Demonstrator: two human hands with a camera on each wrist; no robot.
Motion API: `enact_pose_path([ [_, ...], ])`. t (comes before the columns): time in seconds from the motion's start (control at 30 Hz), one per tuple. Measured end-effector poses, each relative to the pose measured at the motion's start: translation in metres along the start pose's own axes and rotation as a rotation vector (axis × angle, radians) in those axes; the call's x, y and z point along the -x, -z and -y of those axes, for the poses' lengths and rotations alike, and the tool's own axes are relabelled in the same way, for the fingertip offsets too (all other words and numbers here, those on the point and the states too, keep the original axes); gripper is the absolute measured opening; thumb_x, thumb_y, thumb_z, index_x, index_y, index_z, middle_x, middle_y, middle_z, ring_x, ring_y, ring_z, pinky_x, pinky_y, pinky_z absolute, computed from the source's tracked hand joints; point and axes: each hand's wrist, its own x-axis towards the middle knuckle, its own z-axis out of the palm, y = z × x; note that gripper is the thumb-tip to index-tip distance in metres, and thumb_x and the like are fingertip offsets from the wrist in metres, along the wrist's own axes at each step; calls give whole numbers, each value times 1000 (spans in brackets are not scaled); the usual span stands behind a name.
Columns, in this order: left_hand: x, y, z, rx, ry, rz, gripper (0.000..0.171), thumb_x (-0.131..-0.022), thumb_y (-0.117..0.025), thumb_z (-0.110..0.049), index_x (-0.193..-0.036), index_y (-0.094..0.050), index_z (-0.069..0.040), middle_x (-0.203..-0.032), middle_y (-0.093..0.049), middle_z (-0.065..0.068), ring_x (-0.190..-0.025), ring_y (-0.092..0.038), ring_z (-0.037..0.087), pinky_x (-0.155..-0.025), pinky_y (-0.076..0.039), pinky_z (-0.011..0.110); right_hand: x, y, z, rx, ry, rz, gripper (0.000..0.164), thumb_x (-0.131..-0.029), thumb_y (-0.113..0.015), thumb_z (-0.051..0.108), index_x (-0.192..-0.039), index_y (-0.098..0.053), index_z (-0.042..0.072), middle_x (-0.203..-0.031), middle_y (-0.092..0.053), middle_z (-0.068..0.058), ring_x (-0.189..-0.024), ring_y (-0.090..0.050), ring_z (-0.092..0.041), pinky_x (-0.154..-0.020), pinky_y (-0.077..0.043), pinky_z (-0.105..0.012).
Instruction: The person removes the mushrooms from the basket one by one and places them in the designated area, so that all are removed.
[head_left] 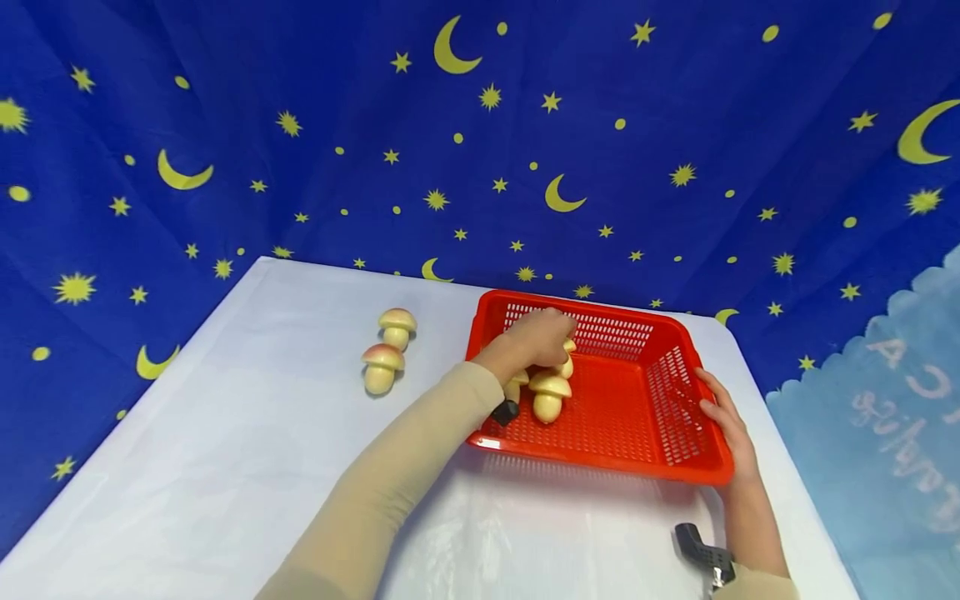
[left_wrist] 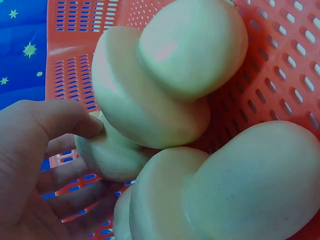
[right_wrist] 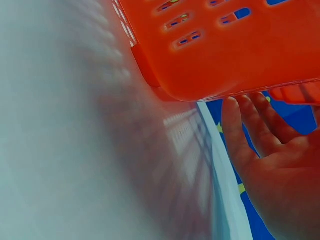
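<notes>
My left hand (head_left: 543, 337) reaches into the red plastic basket (head_left: 600, 462), at its left end. In the left wrist view, thumb and fingers grip a pale toy mushroom (left_wrist: 112, 157), partly hidden behind others. Right beside that hand lie more mushrooms, one (head_left: 548, 398) nearest the basket's front and another (left_wrist: 195, 47) large in the left wrist view. At the basket's right end, my right hand (head_left: 735, 429) holds the rim, its thumb over the edge. The right wrist view shows fingers (right_wrist: 260, 125) against the outer side; their tips are hidden.
Left of the basket, two mushrooms with pinkish caps, one farther back (head_left: 397, 327) and one nearer (head_left: 381, 368), lie on the white table (head_left: 262, 417). A blue cloth (head_left: 375, 167) with moons and stars hangs behind. Black wrist devices are on both arms.
</notes>
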Motion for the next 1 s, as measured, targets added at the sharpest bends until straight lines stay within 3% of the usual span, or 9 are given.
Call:
enact_pose_path([
  [0.27, -3, 4, -3, 9, -31, -9, 23, -77, -63, -20, -100, -57, -18, -85, -52, -5, -74, -49, 13, -61, -39, 25, 1, 0, 3, 16, 21, 2, 50, -97, -27, 14, -143, -14, 26, -143, -8, -7, -112, -40, -23, -85, -39, -40],
  [0.57, 5, 14, -1, 41, -48, 15, 38, -80, -62, -22, -117, -56, -17, -96, -52, -6, -80, -47, 13, -64, -40, 25, -1, -2, 3, 21, 11, 9, 50, -97, -27, 15, -144, -13, 27, -143, -9, -8, -111, -41, -24, -86, -35, -42],
  [0.87, 7, 23, 2, 53, -109, -31, 40, -80, -61, -22, -119, -55, -19, -110, -50, -4, -88, -45, 10, -71, -38, 25, 0, -2, 1, 49, -5, -16, 50, -97, -28, 16, -144, -13, 27, -142, -11, -7, -110, -41, -24, -86, -38, -40],
  [1.0, 8, 28, 2, 78, -131, -49, 39, -80, -62, -22, -118, -55, -19, -106, -49, -5, -87, -45, 11, -71, -39, 24, 1, -2, 2, 16, 6, -2, 50, -97, -27, 16, -144, -12, 27, -143, -8, -8, -111, -40, -24, -87, -35, -41],
])
